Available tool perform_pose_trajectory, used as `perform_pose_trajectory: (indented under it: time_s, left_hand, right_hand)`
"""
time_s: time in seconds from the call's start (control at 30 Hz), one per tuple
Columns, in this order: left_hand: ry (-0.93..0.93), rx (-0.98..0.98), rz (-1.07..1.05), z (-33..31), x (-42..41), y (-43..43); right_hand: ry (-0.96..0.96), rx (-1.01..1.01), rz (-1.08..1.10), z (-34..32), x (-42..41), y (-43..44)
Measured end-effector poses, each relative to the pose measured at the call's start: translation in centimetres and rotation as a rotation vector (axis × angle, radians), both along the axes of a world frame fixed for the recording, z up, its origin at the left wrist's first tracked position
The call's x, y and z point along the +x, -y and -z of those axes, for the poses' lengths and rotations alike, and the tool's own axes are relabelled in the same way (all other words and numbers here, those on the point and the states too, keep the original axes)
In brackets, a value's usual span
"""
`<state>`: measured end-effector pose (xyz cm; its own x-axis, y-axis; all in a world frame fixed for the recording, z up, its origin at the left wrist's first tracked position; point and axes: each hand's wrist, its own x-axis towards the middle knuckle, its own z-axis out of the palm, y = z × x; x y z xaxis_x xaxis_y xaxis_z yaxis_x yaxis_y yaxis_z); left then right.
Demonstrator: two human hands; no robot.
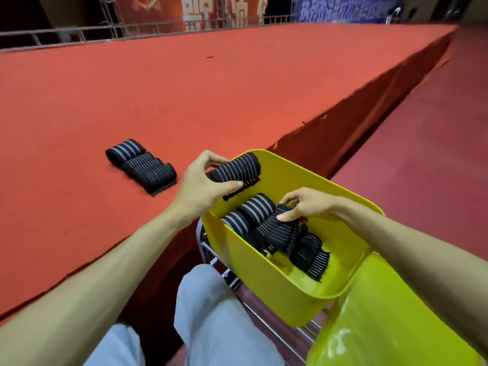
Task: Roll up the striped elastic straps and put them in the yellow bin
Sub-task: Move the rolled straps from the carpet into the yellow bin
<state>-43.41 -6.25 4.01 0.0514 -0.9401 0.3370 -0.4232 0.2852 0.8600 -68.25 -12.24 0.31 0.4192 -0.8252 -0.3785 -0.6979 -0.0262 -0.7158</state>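
Observation:
My left hand (204, 184) grips a rolled black strap with grey stripes (236, 169) over the far left rim of the yellow bin (266, 273). Its loose end hangs below the roll. My right hand (307, 204) reaches into the bin and pinches another rolled strap (274, 228) lying among several rolls inside (254, 208). A row of several more rolled straps (142, 165) lies on the red stage to the left of the bin.
The red carpeted stage (184, 88) stretches ahead, its edge dropping to a darker red floor (435, 143) on the right. The bin sits on a metal-framed seat (229, 278) beside a yellow-green chair (383, 328). My grey-trousered knees (211, 313) are below. A railing (79, 33) and banners stand at the back.

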Motion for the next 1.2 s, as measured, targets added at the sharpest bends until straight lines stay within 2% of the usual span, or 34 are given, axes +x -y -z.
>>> perform_pose_trajectory:
  time_s: [0.2, 0.33, 0.47, 0.57, 0.73, 0.8, 0.83, 0.93, 1.0, 1.03, 1.07, 1.2]
  left_hand:
    - [0.219, 0.159, 0.226, 0.5, -1.8, 1.2]
    - [0.265, 0.140, 0.198, 0.9, -1.7, 1.7]
    - [0.265, 0.164, 0.191, 1.0, -1.6, 1.9]
    - [0.339, 0.184, 0.230, 0.9, -1.9, 1.8]
    - [0.398, 0.195, 0.229, 1.0, -2.1, 1.7]
    - [0.392, 0.183, 0.213, 1.0, -2.1, 1.7]
    - [0.383, 0.170, 0.206, 1.0, -2.1, 1.7]
    - [0.373, 0.149, 0.184, 0.9, -2.1, 1.5]
    - [0.387, 0.157, 0.178, 0.9, -2.3, 1.5]
    - [0.386, 0.161, 0.176, 0.9, -2.3, 1.6]
    - [0.374, 0.163, 0.173, 0.9, -2.4, 1.7]
    - [0.325, 0.184, 0.218, 0.7, -2.1, 2.1]
  right_hand:
    - [-0.167, 0.128, -0.116, 2.4, 2.6, -0.6]
    - [-0.415, 0.027, -0.318, 3.9, 4.5, -1.1]
    - [-0.566, -0.034, -0.492, 5.2, 5.3, -1.5]
    - [-0.697, -0.134, -0.590, 6.0, 5.3, -1.3]
    - [-0.732, -0.265, -0.647, 4.6, 4.2, -1.0]
    - [-0.619, -0.320, -0.543, 3.5, 3.3, -0.7]
    - [-0.497, -0.300, -0.432, 3.2, 2.9, -0.4]
    - [0.082, -0.085, 0.000, 1.9, 2.3, -0.3]
    - [0.493, 0.137, 0.118, 0.4, 2.6, -0.6]
    - [0.622, 0.200, 0.114, -0.4, 2.8, -0.8]
    - [0.683, 0.218, 0.093, -1.0, 2.8, -0.9]
    - [0.689, 0.227, -0.006, -1.8, 2.0, -0.6]
